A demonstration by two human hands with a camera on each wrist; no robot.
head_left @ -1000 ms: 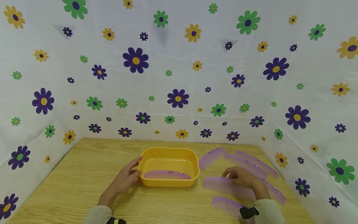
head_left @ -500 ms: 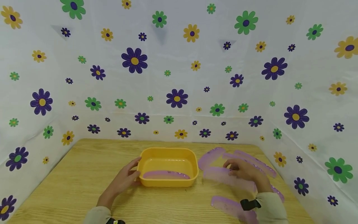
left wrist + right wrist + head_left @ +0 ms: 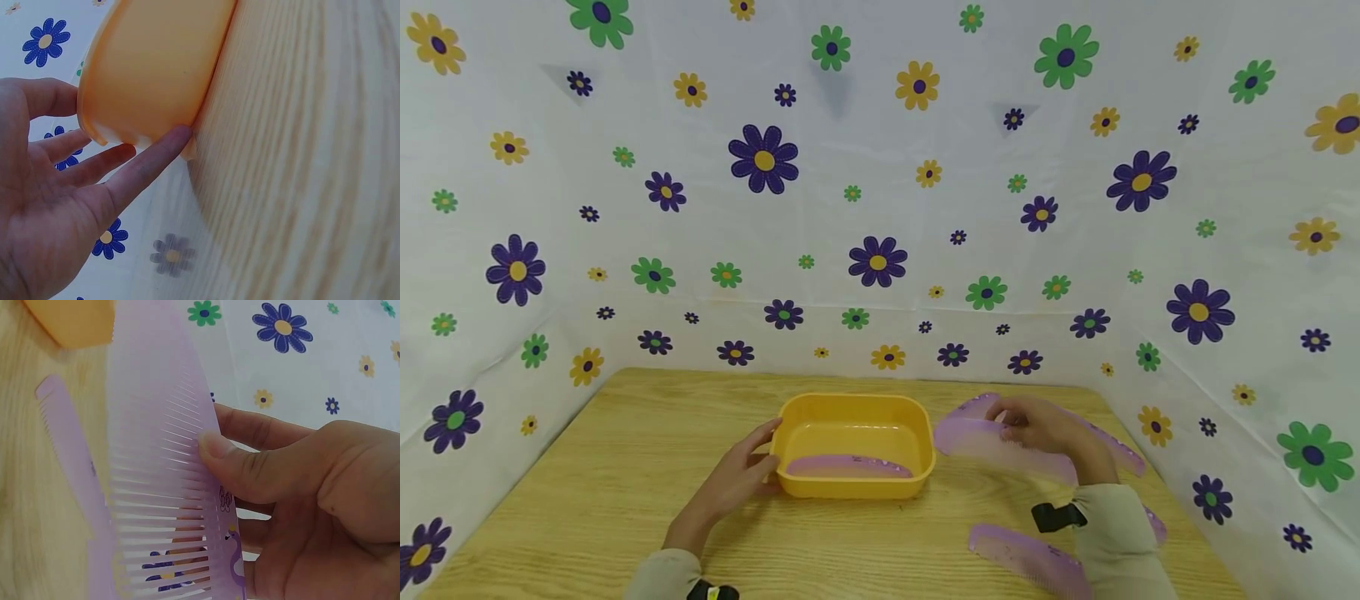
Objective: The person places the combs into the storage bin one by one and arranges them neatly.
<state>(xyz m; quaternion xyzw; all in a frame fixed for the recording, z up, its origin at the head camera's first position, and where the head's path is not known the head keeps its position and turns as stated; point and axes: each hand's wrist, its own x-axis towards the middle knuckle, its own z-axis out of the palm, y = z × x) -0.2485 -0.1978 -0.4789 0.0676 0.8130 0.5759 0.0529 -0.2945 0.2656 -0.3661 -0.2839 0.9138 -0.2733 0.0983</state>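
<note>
My right hand [image 3: 1037,429] pinches a translucent purple comb [image 3: 992,448] by its spine, held above the table. In the right wrist view the thumb lies on the near face of this comb [image 3: 153,381], and other fingers show behind the teeth. My left hand [image 3: 737,475] rests against the left end of a yellow plastic basin [image 3: 856,488], its fingers extended. The left wrist view shows the fingertips touching the outside of the basin [image 3: 156,62]. One purple comb [image 3: 842,467] lies inside the basin along its near wall.
Other purple combs lie on the wooden table [image 3: 625,467]: a near one [image 3: 1018,554], one behind the held comb [image 3: 973,407], and others partly hidden by the right arm. A white flowered cloth [image 3: 820,225] encloses the back and sides.
My right hand has raised the comb off the table and carried it up and slightly left, towards the basin. The left hand and the basin have stayed in place.
</note>
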